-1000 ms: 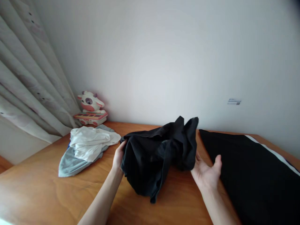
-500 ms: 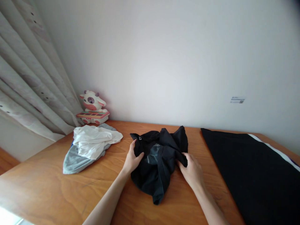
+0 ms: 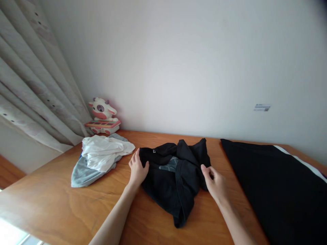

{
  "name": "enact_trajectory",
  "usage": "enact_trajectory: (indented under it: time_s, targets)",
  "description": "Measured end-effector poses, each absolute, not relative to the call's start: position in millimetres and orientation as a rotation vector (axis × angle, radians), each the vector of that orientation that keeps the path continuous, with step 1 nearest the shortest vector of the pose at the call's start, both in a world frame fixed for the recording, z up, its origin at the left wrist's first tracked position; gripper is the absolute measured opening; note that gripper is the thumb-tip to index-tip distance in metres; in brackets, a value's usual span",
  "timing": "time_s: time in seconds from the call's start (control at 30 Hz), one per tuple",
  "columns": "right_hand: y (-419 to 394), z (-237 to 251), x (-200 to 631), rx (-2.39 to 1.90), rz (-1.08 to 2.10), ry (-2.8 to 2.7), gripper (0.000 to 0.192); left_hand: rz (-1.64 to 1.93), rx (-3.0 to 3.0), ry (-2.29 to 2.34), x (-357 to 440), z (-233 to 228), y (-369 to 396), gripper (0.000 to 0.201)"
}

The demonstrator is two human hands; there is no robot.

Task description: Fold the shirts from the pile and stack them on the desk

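Observation:
A crumpled black garment (image 3: 176,175) with a grey print lies on the wooden table (image 3: 63,207) in front of me. My left hand (image 3: 137,169) grips its left edge, thumb over the cloth. My right hand (image 3: 215,182) pinches its right edge between fingers and thumb. The cloth hangs in loose folds between both hands, with one end trailing toward me.
A white garment (image 3: 102,154) lies on a grey one (image 3: 83,173) at the left. Behind them a cow toy with a keyboard (image 3: 102,115) stands by the wall. A flat black cloth with a white stripe (image 3: 276,183) covers the right side. Curtains (image 3: 33,88) hang at left.
A second ago the black garment was held up off the table, my right hand open below it. It has come down onto the table, and both hands have spread its edges apart.

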State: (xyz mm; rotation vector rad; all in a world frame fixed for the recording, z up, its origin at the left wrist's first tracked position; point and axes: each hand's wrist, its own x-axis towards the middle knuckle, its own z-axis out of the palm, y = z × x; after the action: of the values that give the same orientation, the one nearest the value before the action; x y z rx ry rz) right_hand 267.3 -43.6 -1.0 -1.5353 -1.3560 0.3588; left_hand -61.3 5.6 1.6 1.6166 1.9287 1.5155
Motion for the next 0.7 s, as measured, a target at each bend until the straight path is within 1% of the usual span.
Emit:
enact_trajectory:
  time_s: [0.03,0.1,0.17,0.2,0.3,0.33,0.4,0.43,0.47,0.5,0.57,0.63,0.7]
  targets:
    - [-45.7,-0.4,263.8,-1.538,0.38,-1.397,0.054,1.432,1.777,2.025,-59.9,0.7,3.4,0.063]
    - [-48.8,0.7,258.0,-1.504,0.422,-1.491,0.052,1.302,2.039,2.07,-55.1,3.3,-2.4,0.046]
    - [-50.2,1.7,254.8,-1.487,0.456,-1.593,0.053,1.214,2.256,1.914,-48.4,10.9,-9.5,0.025]
    - [-50.3,2.1,254.0,-1.49,0.438,-1.636,0.052,1.167,2.341,1.801,-44.4,15.6,-13.6,0.02]
    - [-48.7,2.6,253.7,-1.419,0.233,-1.718,0.043,0.921,2.527,1.459,-31.0,28.7,-27.1,0.026]
    - [-48.0,2.1,253.6,-1.372,0.175,-1.745,0.045,0.83,2.567,1.377,-26.4,31.4,-31.6,0.032]
    - [-46.7,-0.1,253.0,-1.338,0.132,-1.808,0.054,0.687,2.615,1.281,-18.4,33.5,-38.9,0.056]
    - [-46.2,-1.7,252.4,-1.367,0.139,-1.83,0.055,0.646,2.625,1.269,-15.3,33.2,-41.4,0.068]
    - [-45.9,-3.4,251.8,-1.411,0.155,-1.84,0.051,0.623,2.627,1.272,-13.1,32.2,-43.1,0.077]
    - [-45.5,-4.9,251.3,-1.448,0.174,-1.84,0.044,0.604,2.628,1.276,-11.8,31.0,-44.0,0.081]
    - [-44.4,-6.5,251.7,-1.487,0.227,-1.809,0.035,0.57,2.625,1.28,-11.4,28.7,-43.9,0.075]
    - [-42.6,-5.0,255.6,-1.522,0.316,-1.683,0.037,0.547,2.613,1.286,-12.5,27.7,-42.6,0.066]
    - [-40.5,-1.0,263.9,-1.565,0.421,-1.407,0.043,0.544,2.609,1.291,-13.7,27.8,-41.3,0.059]
